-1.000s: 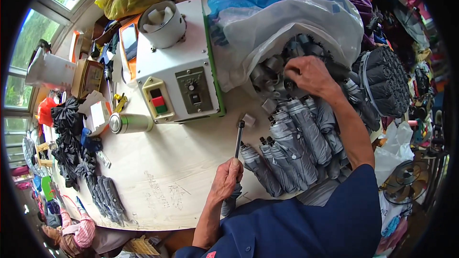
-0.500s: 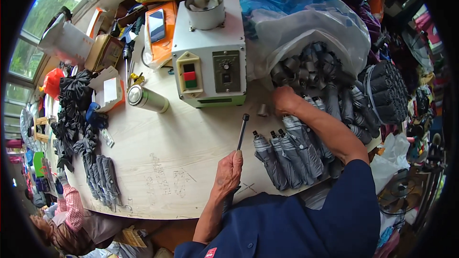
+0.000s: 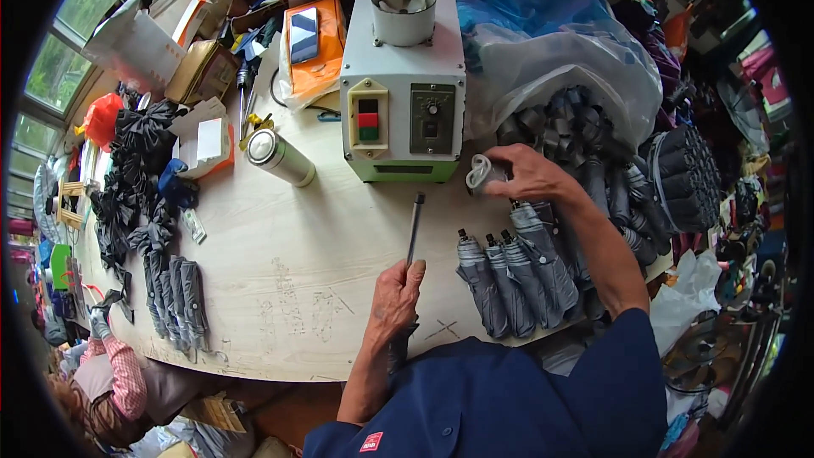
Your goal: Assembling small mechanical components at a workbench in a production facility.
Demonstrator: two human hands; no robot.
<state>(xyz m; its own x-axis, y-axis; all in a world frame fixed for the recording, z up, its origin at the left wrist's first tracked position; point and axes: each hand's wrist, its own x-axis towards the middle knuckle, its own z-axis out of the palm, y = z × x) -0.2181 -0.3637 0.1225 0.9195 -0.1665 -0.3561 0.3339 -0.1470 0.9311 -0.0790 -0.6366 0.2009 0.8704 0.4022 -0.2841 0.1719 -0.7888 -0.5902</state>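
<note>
My left hand (image 3: pixel 395 298) is closed around a folded umbrella, whose thin metal shaft (image 3: pixel 415 233) points up and away with a dark tip. The umbrella's dark cloth (image 3: pixel 400 346) shows below that hand, partly hidden by my arm. Over the table, right of the machine, my right hand (image 3: pixel 527 173) grips a short hollow grey umbrella handle (image 3: pixel 485 175) between thumb and fingers; motion smears its outline. Behind this hand, more grey handles (image 3: pixel 568 123) lie heaped at the mouth of a clear plastic bag (image 3: pixel 623 55). Closed grey umbrellas (image 3: pixel 509 284) lie in a row under my right forearm.
A white machine (image 3: pixel 403 76) with a round bowl on top and red and green buttons stands ahead. Left of it are a metal flask (image 3: pixel 281 158), a phone (image 3: pixel 303 34) and a small white box (image 3: pixel 208 140). More umbrellas (image 3: pixel 176 297) lie left. A co-worker (image 3: pixel 127 373) sits lower left.
My right hand has picked up the loose grey handle from the table and turned its hollow end up. The umbrella shaft in my left hand has shifted slightly left. The view has swung a little.
</note>
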